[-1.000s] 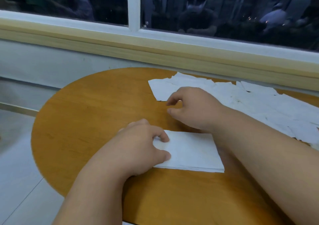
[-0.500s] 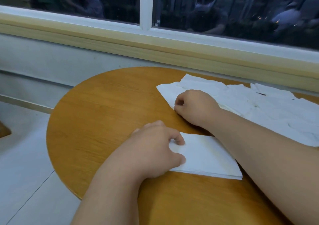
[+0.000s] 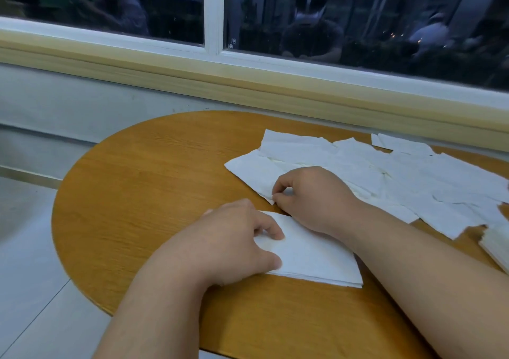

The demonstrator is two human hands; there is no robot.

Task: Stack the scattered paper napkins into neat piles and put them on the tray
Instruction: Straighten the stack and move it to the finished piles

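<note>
A neat pile of white napkins (image 3: 316, 259) lies on the round wooden table (image 3: 154, 193) near me. My left hand (image 3: 234, 243) rests on the pile's left end, thumb and fingers pressing it down. Behind it, several loose white napkins (image 3: 385, 176) lie scattered and overlapping across the right side of the table. My right hand (image 3: 311, 196) pinches the near corner of the leftmost loose napkin (image 3: 253, 171) between thumb and fingers. No tray is in view.
Another stack of napkins (image 3: 495, 245) pokes in at the right edge. The table's curved edge drops to a pale tiled floor (image 3: 30, 262) on the left. A wall and a wooden window sill (image 3: 248, 83) run close behind the table.
My right hand reached the loose napkins and closed its fingers on the corner of the leftmost one. My left hand stayed on the pile. The camera view shifted left.
</note>
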